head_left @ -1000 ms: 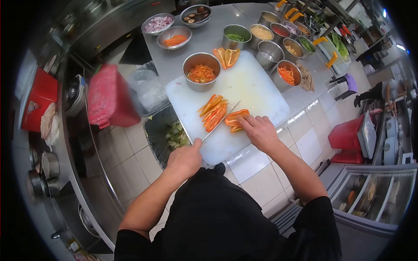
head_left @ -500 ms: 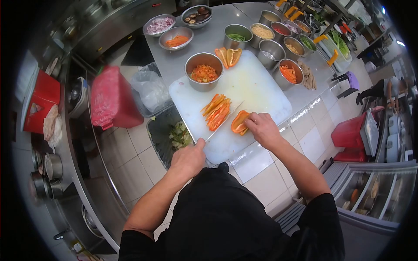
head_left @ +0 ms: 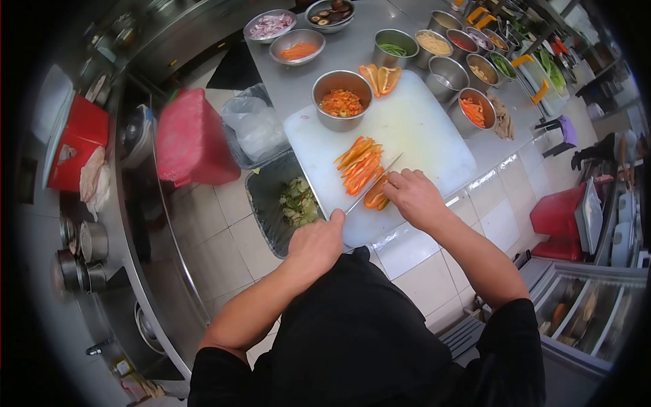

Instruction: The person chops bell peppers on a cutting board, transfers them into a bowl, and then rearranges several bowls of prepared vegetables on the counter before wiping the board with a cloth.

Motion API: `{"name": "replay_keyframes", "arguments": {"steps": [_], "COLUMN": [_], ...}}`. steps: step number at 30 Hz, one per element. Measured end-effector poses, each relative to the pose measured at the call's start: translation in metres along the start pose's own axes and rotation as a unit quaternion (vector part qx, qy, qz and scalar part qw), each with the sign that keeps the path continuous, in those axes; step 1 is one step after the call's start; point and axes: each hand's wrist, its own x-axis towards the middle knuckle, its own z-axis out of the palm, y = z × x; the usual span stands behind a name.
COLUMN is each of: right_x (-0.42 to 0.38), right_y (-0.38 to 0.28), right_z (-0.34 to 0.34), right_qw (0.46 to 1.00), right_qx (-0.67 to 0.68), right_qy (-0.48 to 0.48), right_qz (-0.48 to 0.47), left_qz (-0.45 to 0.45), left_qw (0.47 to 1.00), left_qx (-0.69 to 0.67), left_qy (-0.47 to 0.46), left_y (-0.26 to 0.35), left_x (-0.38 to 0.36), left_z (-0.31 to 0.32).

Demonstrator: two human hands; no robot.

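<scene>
Pepper piece on white board — right hand pinching it, left hand gripping knife beside cut strips.

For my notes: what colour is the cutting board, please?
The cutting board is white with a yellowish patch, best in the head view.

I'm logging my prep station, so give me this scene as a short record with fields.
left hand: grips knife
right hand: fingertips on pepper piece
blade position: between pepper strips and pepper piece
cutting board: under the strips, pepper piece and steel pot
steel pot contents: diced orange vegetables
far edge of board: opened peppers
left of board: bin with green scraps
</scene>
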Motion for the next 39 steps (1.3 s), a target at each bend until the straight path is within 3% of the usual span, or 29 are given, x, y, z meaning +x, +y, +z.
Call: {"name": "replay_keyframes", "arguments": {"steps": [7, 22, 28, 33, 35, 39], "right_x": [-0.007, -0.012, -0.021, -0.015, -0.013, -0.014], "right_y": [0.003, 0.004, 0.003, 0.001, -0.001, 0.000], "right_z": [0.010, 0.023, 0.026, 0.026, 0.027, 0.032], "right_qw": [0.997, 0.991, 0.990, 0.989, 0.988, 0.985], "right_qx": [0.046, 0.080, 0.102, 0.114, 0.119, 0.130], "right_qy": [0.064, 0.108, 0.092, 0.087, 0.085, 0.104], "right_qz": [0.001, 0.001, 0.032, 0.045, 0.041, 0.041], "left_qz": [-0.008, -0.026, -0.040, -0.041, -0.036, -0.051], "left_qw": [1.000, 0.998, 0.996, 0.996, 0.997, 0.996], "left_qx": [-0.026, -0.021, -0.028, -0.005, -0.021, -0.014], "left_qy": [-0.016, -0.055, -0.076, -0.081, -0.066, -0.065], "left_y": [0.004, 0.012, 0.009, 0.024, 0.009, 0.014], "left_x": [-0.003, 0.005, 0.013, -0.007, 0.007, 0.011], "left_z": [-0.002, -0.006, 0.000, -0.036, -0.005, -0.007]}}
